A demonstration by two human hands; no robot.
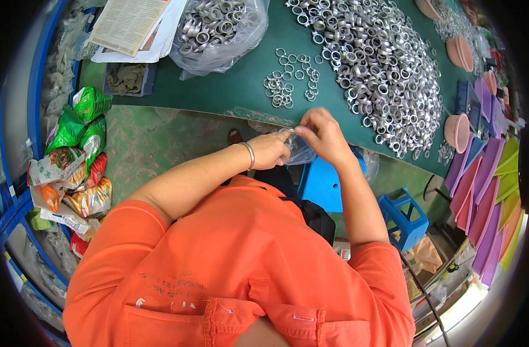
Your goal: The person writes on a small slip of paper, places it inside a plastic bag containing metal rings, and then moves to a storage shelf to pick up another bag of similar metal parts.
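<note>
At the table's near edge my two hands meet with bent fingers. My left hand (269, 150), with a bangle on its wrist, and my right hand (323, 136) both pinch a small shiny metal ring (290, 130), mostly covered by the fingertips. Just below them hangs a clear plastic bag (301, 151); whether a hand touches it I cannot tell. Beyond my hands, loose thin metal rings (279, 91) lie in small clusters on the green tabletop (218, 95). A big heap of metal rings (386, 75) spreads to the right.
A clear bag of metal rings (215, 29) and papers (128, 26) lie at the back left, near a grey bin with a cloth (127, 78). Blue stools (404, 218) stand below the table. Colourful packets (82, 168) are piled left; pink baskets (457, 130) sit right.
</note>
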